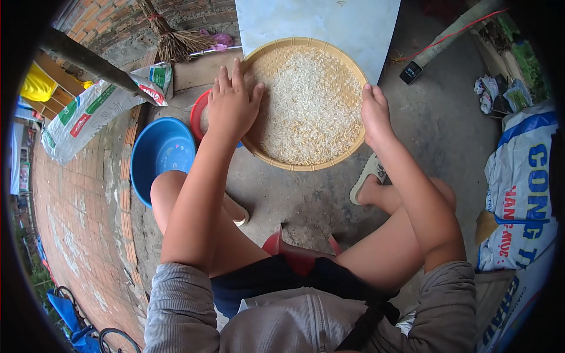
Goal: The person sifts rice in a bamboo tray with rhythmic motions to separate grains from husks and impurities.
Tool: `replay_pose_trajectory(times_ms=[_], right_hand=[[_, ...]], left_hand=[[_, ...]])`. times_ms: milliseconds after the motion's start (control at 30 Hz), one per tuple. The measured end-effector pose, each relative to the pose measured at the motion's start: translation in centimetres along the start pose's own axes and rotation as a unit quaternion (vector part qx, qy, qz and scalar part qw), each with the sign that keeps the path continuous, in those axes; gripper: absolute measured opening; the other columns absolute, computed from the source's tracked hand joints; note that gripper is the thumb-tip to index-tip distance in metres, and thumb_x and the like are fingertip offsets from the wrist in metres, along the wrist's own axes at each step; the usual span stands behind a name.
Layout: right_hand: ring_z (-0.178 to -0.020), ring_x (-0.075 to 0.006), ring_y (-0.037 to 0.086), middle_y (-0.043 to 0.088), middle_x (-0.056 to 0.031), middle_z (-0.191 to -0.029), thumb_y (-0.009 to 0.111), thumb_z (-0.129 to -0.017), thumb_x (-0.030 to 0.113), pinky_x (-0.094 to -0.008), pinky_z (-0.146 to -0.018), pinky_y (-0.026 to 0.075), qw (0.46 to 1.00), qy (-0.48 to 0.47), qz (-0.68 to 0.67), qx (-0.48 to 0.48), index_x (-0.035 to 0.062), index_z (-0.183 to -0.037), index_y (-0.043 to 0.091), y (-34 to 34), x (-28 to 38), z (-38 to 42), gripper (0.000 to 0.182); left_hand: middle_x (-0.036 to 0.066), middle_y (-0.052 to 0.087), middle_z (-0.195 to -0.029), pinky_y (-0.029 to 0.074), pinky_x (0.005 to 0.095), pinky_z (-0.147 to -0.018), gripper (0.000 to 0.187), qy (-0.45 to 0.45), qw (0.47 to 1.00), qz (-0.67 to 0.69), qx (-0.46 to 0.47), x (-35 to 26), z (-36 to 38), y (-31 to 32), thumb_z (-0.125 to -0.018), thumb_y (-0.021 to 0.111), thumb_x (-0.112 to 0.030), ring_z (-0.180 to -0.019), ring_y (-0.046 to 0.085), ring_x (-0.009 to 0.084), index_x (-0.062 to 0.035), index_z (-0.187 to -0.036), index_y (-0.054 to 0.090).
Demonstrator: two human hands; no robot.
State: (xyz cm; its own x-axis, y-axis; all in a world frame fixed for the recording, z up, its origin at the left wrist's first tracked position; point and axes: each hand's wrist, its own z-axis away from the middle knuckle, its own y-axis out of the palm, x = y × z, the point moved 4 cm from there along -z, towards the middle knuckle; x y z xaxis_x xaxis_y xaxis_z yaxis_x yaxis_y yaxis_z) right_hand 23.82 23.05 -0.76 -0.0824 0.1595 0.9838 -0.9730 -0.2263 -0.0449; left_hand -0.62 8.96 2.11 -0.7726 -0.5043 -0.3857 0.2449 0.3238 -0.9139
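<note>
A round woven tray (304, 167) holds a layer of pale grains, thickest in the middle and toward its lower right. My right hand (376, 115) grips the tray's right rim, fingers wrapped round the edge. At the left rim my left hand (234, 101) has its fingers spread, palm toward the tray, and holds nothing; whether it touches the rim is unclear. Partly hidden behind my left hand and the tray is a red basin (197, 117).
A blue basin (162, 154) stands by my left knee. Beyond the tray lies a pale board (318, 20). A straw broom (176, 40) is at the upper left, a pole (453, 35) with a small black device (411, 72) at the upper right, printed sacks (521, 194) at the right.
</note>
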Motion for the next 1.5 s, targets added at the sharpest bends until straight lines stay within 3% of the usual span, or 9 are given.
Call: replay_pose_trajectory(times_ms=[67,167,300,433,800,900,967,1267,1500], right_hand=[[-0.080,-0.0137,0.049,0.054,-0.0083,-0.089,0.037,-0.099,0.027,-0.0314,-0.076,0.041,0.999,0.035,-0.008,0.004,0.0005,-0.096,0.049,0.2,-1.2,0.0,0.029],[-0.080,-0.0140,0.049,0.055,-0.0087,-0.089,0.037,-0.099,0.027,-0.0315,-0.076,0.041,0.999,0.036,0.002,0.009,0.0006,-0.097,0.049,0.5,-2.0,0.3,0.029],[-0.085,-0.0157,0.053,0.057,-0.0108,-0.094,0.038,-0.099,0.027,-0.0322,-0.078,0.043,0.998,0.048,0.035,0.002,-0.0004,-0.098,0.050,1.1,-1.7,1.2,0.030],[-0.086,-0.0144,0.053,0.056,-0.0085,-0.095,0.037,-0.099,0.025,-0.0305,-0.077,0.045,0.998,0.043,-0.033,0.028,0.0008,-0.101,0.050,1.9,-3.1,0.8,0.027],[-0.097,-0.0172,0.053,0.057,-0.0113,-0.105,0.037,-0.099,0.026,-0.0322,-0.085,0.042,0.996,0.086,0.011,0.030,-0.0014,-0.111,0.051,2.4,-3.1,0.8,0.033],[-0.099,-0.0174,0.053,0.057,-0.0118,-0.107,0.037,-0.099,0.026,-0.0317,-0.086,0.041,0.994,0.094,0.046,0.026,-0.0013,-0.112,0.051,2.5,-3.8,0.6,0.033],[-0.099,-0.0178,0.053,0.056,-0.0120,-0.109,0.037,-0.099,0.026,-0.0323,-0.087,0.041,0.994,0.105,0.032,0.029,-0.0012,-0.113,0.051,2.6,-4.2,0.5,0.034],[-0.094,-0.0185,0.053,0.056,-0.0132,-0.105,0.038,-0.098,0.026,-0.0331,-0.083,0.042,0.996,0.090,-0.008,0.005,-0.0021,-0.111,0.049,3.5,-3.7,0.5,0.033],[-0.095,-0.0186,0.053,0.055,-0.0136,-0.105,0.037,-0.098,0.026,-0.0335,-0.083,0.042,0.997,0.079,0.011,0.006,-0.0020,-0.111,0.049,3.8,-4.2,0.0,0.033]], left_hand=[[0.021,0.020,-0.149,0.020,0.0496,-0.110,0.069,0.095,0.985,-0.127,-0.073,-2.0,0.8,-0.1,-0.092,0.043,-0.049,-0.135,0.024,0.0391,-0.0148,-0.146,0.018],[0.019,0.016,-0.150,0.009,0.0536,-0.111,0.068,0.191,0.977,-0.081,-0.049,-4.2,2.5,1.2,-0.093,0.038,-0.051,-0.140,0.013,0.0359,-0.0150,-0.146,0.018],[0.016,0.018,-0.150,0.008,0.0496,-0.113,0.062,0.339,0.939,0.019,0.060,-7.7,5.2,2.4,-0.096,0.034,-0.048,-0.140,0.013,0.0335,-0.0143,-0.146,0.021],[0.019,0.028,-0.146,0.018,0.0434,-0.113,0.060,0.437,0.882,0.133,0.119,-10.4,7.5,3.1,-0.096,0.035,-0.043,-0.136,0.025,0.0305,-0.0079,-0.144,0.025],[0.016,0.052,-0.127,0.033,0.0409,-0.107,0.039,0.475,0.842,0.192,0.168,-9.8,8.5,3.3,-0.092,0.051,-0.028,-0.121,0.047,0.0304,-0.0023,-0.122,0.054],[0.014,0.058,-0.120,0.042,0.0380,-0.098,0.030,0.425,0.851,0.234,0.200,-9.3,8.2,2.7,-0.087,0.059,-0.022,-0.111,0.054,0.0288,-0.0026,-0.111,0.061],[0.010,0.061,-0.113,0.047,0.0358,-0.088,0.023,0.473,0.842,0.203,0.163,-9.1,8.0,2.2,-0.082,0.063,-0.018,-0.100,0.059,0.0259,-0.0032,-0.100,0.065],[0.009,0.059,-0.082,0.048,0.0378,-0.076,0.021,0.473,0.870,0.126,0.060,-7.4,7.3,1.2,-0.081,0.062,-0.024,-0.085,0.058,0.0259,-0.0039,-0.084,0.061],[0.009,0.059,-0.072,0.050,0.0404,-0.063,0.026,0.408,0.908,0.043,0.082,-5.7,6.2,1.9,-0.086,0.056,-0.030,-0.069,0.061,0.0289,-0.0049,-0.078,0.061]])
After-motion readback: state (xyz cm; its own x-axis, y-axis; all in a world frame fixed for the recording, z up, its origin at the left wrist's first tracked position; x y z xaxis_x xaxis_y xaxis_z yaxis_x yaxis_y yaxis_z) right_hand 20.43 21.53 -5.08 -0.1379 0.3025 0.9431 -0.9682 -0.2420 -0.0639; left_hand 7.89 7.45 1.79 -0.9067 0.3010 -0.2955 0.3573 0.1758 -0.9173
